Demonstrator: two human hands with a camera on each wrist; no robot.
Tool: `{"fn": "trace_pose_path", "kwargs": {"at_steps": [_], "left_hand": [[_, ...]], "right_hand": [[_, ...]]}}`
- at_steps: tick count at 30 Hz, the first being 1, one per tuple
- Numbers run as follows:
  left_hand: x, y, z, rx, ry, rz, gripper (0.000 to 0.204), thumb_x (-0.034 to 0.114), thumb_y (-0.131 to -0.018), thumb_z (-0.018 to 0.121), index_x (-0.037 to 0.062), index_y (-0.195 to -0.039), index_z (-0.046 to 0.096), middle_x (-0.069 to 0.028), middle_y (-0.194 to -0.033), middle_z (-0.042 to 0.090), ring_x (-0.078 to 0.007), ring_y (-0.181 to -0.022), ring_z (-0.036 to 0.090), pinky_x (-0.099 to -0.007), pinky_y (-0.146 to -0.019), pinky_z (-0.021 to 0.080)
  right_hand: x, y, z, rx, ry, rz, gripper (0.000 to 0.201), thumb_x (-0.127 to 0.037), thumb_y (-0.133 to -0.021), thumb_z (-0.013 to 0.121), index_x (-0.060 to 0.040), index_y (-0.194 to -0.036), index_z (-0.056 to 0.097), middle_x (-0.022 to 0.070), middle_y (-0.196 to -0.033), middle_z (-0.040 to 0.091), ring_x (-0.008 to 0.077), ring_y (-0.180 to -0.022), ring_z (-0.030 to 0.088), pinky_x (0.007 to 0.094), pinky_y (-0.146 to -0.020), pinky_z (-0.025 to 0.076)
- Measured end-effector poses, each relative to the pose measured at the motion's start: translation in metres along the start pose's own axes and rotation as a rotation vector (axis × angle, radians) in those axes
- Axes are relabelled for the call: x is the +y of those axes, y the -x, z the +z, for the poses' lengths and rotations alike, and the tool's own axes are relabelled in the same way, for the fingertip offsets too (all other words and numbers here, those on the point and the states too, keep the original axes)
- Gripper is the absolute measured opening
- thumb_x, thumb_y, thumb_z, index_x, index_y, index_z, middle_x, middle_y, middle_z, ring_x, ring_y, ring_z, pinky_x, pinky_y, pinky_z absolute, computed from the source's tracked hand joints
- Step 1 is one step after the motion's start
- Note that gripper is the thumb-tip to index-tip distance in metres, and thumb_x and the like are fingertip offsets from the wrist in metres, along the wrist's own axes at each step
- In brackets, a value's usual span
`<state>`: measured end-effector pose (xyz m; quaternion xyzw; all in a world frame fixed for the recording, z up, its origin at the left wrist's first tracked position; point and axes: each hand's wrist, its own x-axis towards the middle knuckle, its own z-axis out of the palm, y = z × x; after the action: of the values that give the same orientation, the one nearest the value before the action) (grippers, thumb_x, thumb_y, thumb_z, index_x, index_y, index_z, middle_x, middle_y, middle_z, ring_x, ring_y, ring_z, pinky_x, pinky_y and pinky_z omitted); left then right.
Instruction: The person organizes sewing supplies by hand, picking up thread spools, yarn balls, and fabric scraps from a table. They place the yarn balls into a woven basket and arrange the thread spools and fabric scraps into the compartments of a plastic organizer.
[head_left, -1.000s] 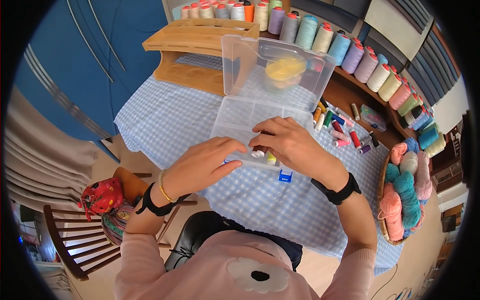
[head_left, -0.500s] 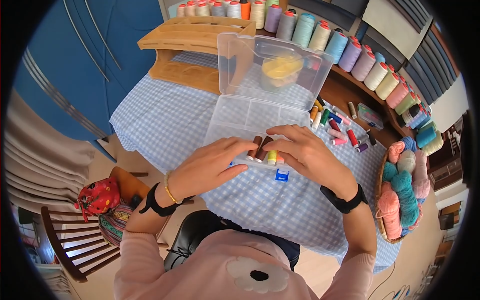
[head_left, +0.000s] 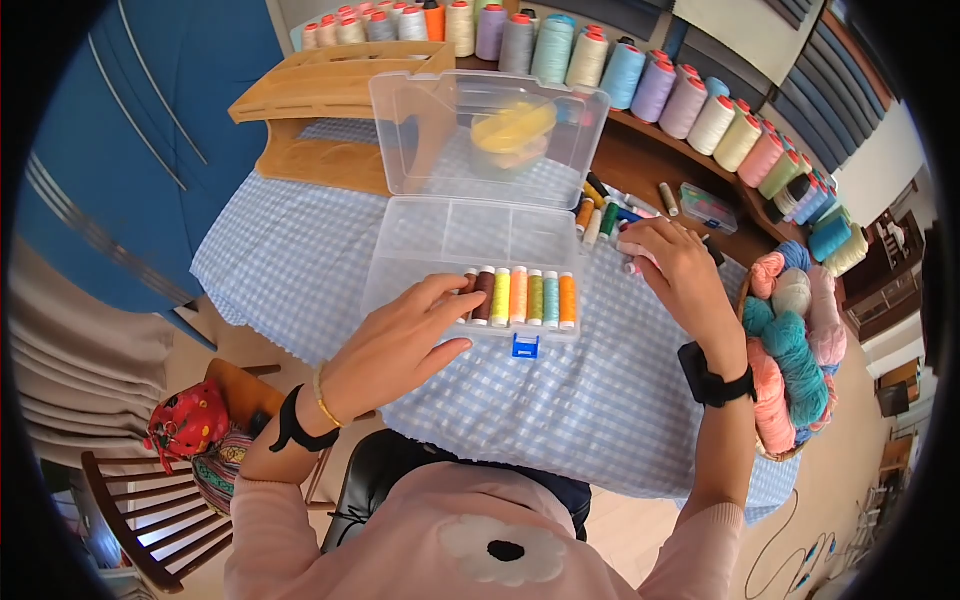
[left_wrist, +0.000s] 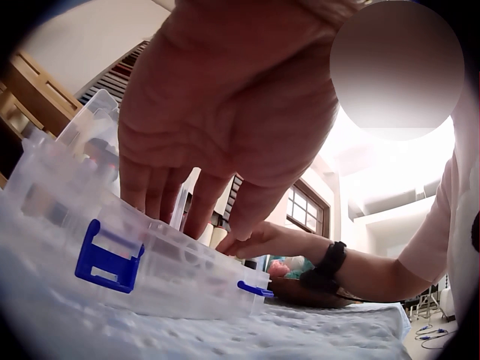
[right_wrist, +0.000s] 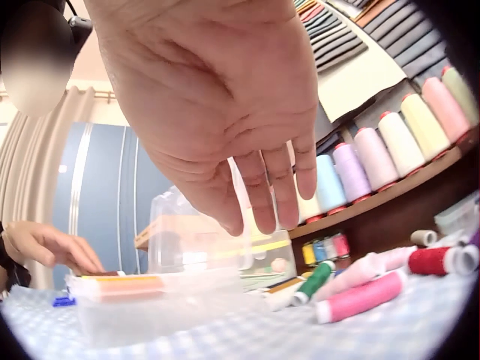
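Note:
In the head view a clear box (head_left: 400, 240) lies with its lid raised; several thread spools, including a yellow spool (head_left: 501, 297) and an orange spool (head_left: 567, 300), stand in a row in its front compartment. My left hand (head_left: 400, 335) rests its fingertips on the brown spools (head_left: 484, 296) at the row's left end, fingers relaxed. Over the loose spools right of the box hovers my right hand (head_left: 690, 285), fingers pointing down. In the right wrist view the right hand (right_wrist: 225, 120) has nothing in its fingers, above a pink spool (right_wrist: 361, 298) and a green spool (right_wrist: 313, 282).
A wooden rack (head_left: 330, 160) stands behind the box at left. Large thread cones (head_left: 622, 75) line the shelf at the back. To the right is a basket of yarn (head_left: 790, 350). A blue checked cloth (head_left: 560, 410) covers the table.
My right hand has left the box and moved right to the loose spools. The brown spools stand at the row's left end, with my left fingers on them. The head view has shifted.

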<state>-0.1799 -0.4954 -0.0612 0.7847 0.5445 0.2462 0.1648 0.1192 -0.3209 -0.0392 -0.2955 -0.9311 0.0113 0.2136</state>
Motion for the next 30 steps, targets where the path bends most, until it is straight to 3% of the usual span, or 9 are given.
{"fn": "trace_pose_path", "kwargs": {"at_steps": [11, 20, 24, 30], "left_hand": [[0.005, -0.006, 0.005, 0.077, -0.109, -0.044, 0.044, 0.011, -0.090, 0.067, 0.0018, -0.132, 0.055, -0.0136, -0.129, 0.053, -0.0282, -0.108, 0.060, -0.0369, -0.090, 0.050], [0.005, -0.006, 0.008, 0.118, -0.047, -0.034, 0.042, 0.013, -0.090, 0.069, 0.0023, -0.130, 0.058, -0.0141, -0.127, 0.052, -0.0297, -0.107, 0.060, -0.0371, -0.090, 0.051], [0.003, -0.004, 0.008, 0.116, 0.005, -0.037, 0.041, 0.015, -0.091, 0.069, 0.0040, -0.129, 0.059, -0.0142, -0.129, 0.052, -0.0315, -0.112, 0.058, -0.0371, -0.093, 0.050], [-0.006, 0.004, -0.002, 0.081, 0.088, -0.058, 0.039, 0.016, -0.093, 0.065, 0.0042, -0.129, 0.056, -0.0136, -0.129, 0.053, -0.0317, -0.115, 0.057, -0.0380, -0.096, 0.048]], "right_hand": [[0.040, 0.020, 0.037, -0.057, 0.135, 0.131, 0.044, -0.008, -0.079, 0.073, -0.0090, -0.121, 0.058, 0.0119, -0.114, 0.062, 0.0330, -0.105, 0.062, 0.0432, -0.091, 0.050], [0.041, 0.021, 0.053, -0.031, 0.334, 0.127, 0.032, -0.011, -0.075, 0.073, -0.0056, -0.104, 0.059, 0.0115, -0.098, 0.061, 0.0298, -0.097, 0.061, 0.0418, -0.081, 0.049], [0.037, 0.022, 0.051, -0.057, 0.269, 0.158, 0.033, -0.010, -0.076, 0.073, -0.0049, -0.106, 0.059, 0.0140, -0.101, 0.063, 0.0327, -0.100, 0.060, 0.0430, -0.085, 0.047], [0.010, 0.004, 0.030, 0.030, 0.194, 0.098, 0.032, -0.009, -0.075, 0.074, -0.0059, -0.104, 0.060, 0.0112, -0.095, 0.066, 0.0308, -0.095, 0.063, 0.0423, -0.079, 0.048]]}}
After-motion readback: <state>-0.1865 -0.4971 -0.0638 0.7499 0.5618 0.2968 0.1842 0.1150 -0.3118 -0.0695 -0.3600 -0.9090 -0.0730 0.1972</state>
